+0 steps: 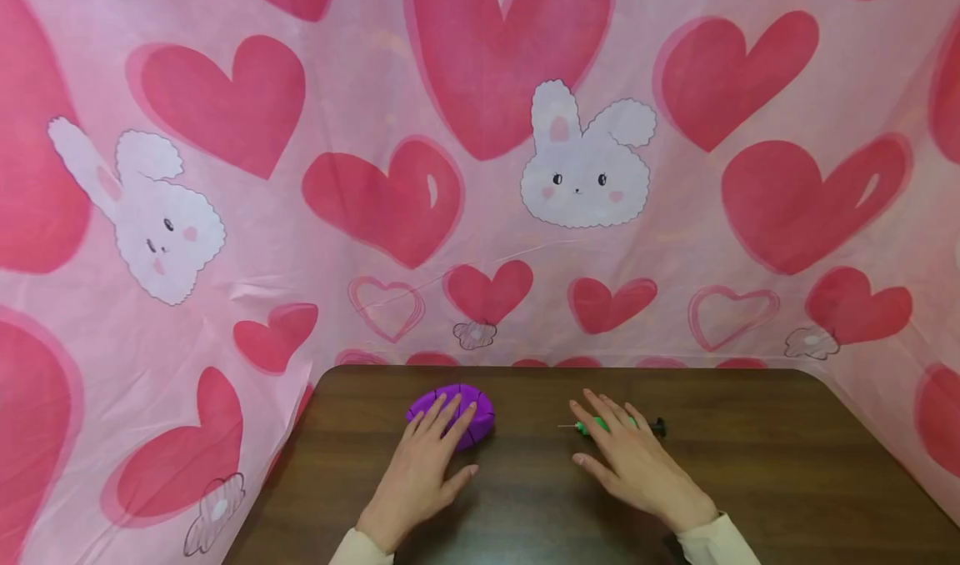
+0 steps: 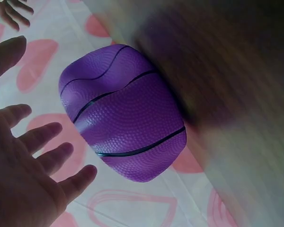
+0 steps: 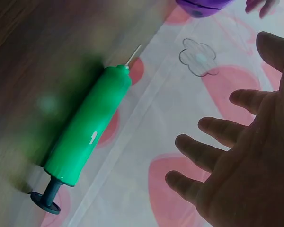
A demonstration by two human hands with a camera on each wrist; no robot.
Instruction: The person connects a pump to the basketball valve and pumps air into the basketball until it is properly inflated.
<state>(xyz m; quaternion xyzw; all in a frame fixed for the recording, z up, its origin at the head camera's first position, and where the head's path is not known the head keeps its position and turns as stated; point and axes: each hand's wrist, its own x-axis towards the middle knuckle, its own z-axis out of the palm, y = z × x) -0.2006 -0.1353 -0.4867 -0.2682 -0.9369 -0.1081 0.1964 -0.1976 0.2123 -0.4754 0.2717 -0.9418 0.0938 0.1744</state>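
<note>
Purple ball (image 2: 128, 113) is lying dented, green pump (image 3: 87, 130) unattached, work apparently unstarted; left hand (image 1: 427, 465) and right hand (image 1: 633, 461) are hovering apart, empty.

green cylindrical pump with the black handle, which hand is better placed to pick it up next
Right, most likely: the open, empty right hand is close to the green pump, while the left hand is farther away, near the dented, textured purple ball with black lines.

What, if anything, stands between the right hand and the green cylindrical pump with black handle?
Nothing visible: the right wrist view shows only open space between the right hand and the green pump lying on the brown wood-grain table.
</note>
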